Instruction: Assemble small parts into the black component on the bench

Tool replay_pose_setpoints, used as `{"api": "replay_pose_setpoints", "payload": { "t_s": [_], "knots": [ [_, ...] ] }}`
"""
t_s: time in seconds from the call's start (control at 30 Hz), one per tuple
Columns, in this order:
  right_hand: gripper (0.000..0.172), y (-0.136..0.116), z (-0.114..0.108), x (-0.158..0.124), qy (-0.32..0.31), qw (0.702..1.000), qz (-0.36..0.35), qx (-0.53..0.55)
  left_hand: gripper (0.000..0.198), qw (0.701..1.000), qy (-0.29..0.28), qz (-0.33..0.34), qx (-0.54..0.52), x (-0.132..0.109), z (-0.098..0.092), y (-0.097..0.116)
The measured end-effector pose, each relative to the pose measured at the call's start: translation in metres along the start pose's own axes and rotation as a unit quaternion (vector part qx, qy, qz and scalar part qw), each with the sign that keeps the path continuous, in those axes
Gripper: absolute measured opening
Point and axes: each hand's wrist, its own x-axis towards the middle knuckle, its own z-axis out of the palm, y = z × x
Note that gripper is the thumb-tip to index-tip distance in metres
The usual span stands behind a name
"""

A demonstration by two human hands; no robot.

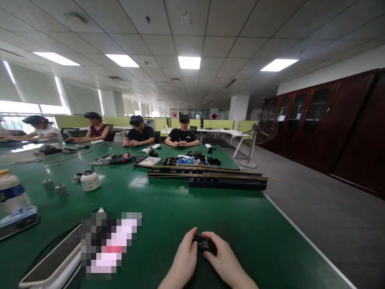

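Note:
My left hand and my right hand meet near the front edge of the green table. Both pinch a small black part between their fingertips, just above the tabletop. What the part is cannot be made out. Farther out, across the table, lie long black trays of thin metal rods.
A white jar, two small grey cylinders and a large bottle stand at left. A blurred-out item and a flat device lie near me. Several people sit at the far side. A floor fan stands right.

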Motion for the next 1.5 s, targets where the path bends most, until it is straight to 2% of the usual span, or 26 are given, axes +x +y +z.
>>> {"api": "replay_pose_setpoints", "payload": {
  "t_s": [0.1,0.17,0.27,0.43,0.57,0.67,0.77,0.93,1.07,1.2,1.33,1.5],
  "knots": [
    [0.049,-0.002,-0.005,-0.003,-0.041,0.998,-0.009,0.036,0.059,0.989,-0.032,0.080,0.122,-0.007,-0.008,-0.007],
    [0.052,-0.004,-0.009,-0.004,-0.061,0.997,-0.006,0.056,0.066,0.980,-0.069,0.089,0.161,-0.008,-0.013,-0.007],
    [0.051,-0.005,-0.012,-0.004,-0.073,0.994,-0.004,0.082,0.063,0.976,-0.080,0.086,0.183,-0.006,-0.017,-0.002],
    [0.053,-0.002,-0.009,-0.001,-0.091,0.990,-0.015,0.111,0.071,0.975,-0.107,0.109,0.158,-0.004,-0.023,0.000],
    [0.053,0.001,-0.007,0.002,-0.081,0.990,-0.022,0.110,0.060,0.978,-0.093,0.102,0.154,-0.005,-0.026,-0.004],
    [0.044,0.001,-0.007,0.002,-0.056,0.997,-0.020,0.057,0.053,0.978,-0.085,0.111,0.152,-0.005,-0.027,-0.001],
    [0.031,-0.001,-0.008,0.002,-0.059,0.998,-0.033,0.018,0.045,0.978,-0.079,0.111,0.159,-0.007,-0.027,0.007],
    [0.025,0.000,-0.007,0.002,-0.060,0.998,-0.009,-0.003,0.044,0.976,-0.094,0.102,0.166,-0.010,-0.030,0.016],
    [0.021,0.004,-0.003,0.004,-0.049,0.999,-0.006,-0.008,0.036,0.969,-0.100,0.114,0.195,-0.008,-0.036,0.018],
    [0.019,0.003,0.000,0.006,-0.060,0.998,-0.008,-0.018,0.037,0.962,-0.112,0.142,0.206,-0.007,-0.044,0.013],
    [0.022,0.001,0.002,0.005,-0.064,0.998,-0.011,-0.017,0.040,0.968,-0.089,0.155,0.178,-0.007,-0.044,0.003],
    [0.021,-0.001,0.002,0.003,-0.066,0.997,-0.021,-0.037,0.043,0.968,-0.087,0.168,0.165,-0.008,-0.043,0.000]
  ]
}}
